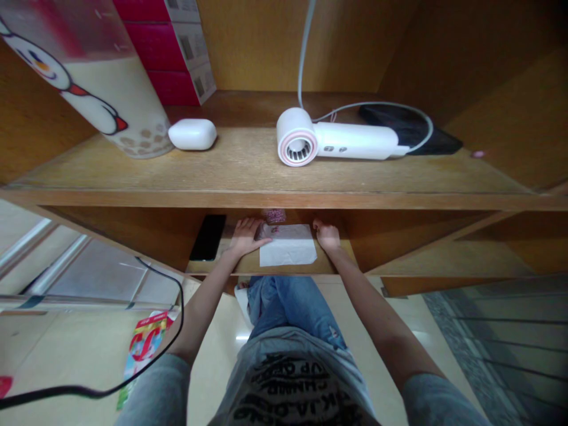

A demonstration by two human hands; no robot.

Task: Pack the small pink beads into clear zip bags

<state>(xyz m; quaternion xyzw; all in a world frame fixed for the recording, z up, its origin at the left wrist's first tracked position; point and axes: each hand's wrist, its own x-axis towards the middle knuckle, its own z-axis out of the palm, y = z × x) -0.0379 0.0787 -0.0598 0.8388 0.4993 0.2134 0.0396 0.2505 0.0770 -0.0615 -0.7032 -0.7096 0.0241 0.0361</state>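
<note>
On the lower shelf lies a creased white sheet of paper (290,247) with a small reddish mark near its top edge. My left hand (247,235) rests flat at the paper's left side, fingers stretched out and the thumb reaching to its edge. At the paper's right side, my right hand (327,235) is closed, its fingers curled; whatever they may hold is hidden. Behind the paper sits a small pink patterned item (275,215), partly cut off by the shelf above. A black smartphone (207,238) lies left of my left hand.
The upper shelf (239,171) holds a white hair dryer (341,140) with its cord, a white earbud case (192,134), a bubble tea cup (133,100), pink boxes (160,56) and a black flat item (437,135). A black cable (175,331) hangs near my left arm.
</note>
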